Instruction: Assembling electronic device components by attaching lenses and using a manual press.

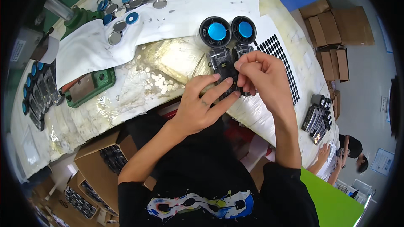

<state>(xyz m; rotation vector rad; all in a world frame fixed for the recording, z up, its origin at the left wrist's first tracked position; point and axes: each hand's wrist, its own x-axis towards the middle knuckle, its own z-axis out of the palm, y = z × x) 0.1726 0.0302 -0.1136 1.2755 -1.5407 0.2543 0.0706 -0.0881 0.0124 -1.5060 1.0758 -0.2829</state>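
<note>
Black handheld device (223, 64) lies near, right of centre on the table (179, 61), part-covered by your spread left hand (200, 107); your right hand (267, 75) is closed in a pinch, contents obscured.

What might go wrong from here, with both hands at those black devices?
The left black device lies near the table's front edge; if the left hand presses unevenly, it might slide. The right hand reaches across the sheet of black ovals, so it could drag the sheet; contact is hard to tell. Small pale dots lie scattered on the table beside the left hand and could get swept along.
</note>
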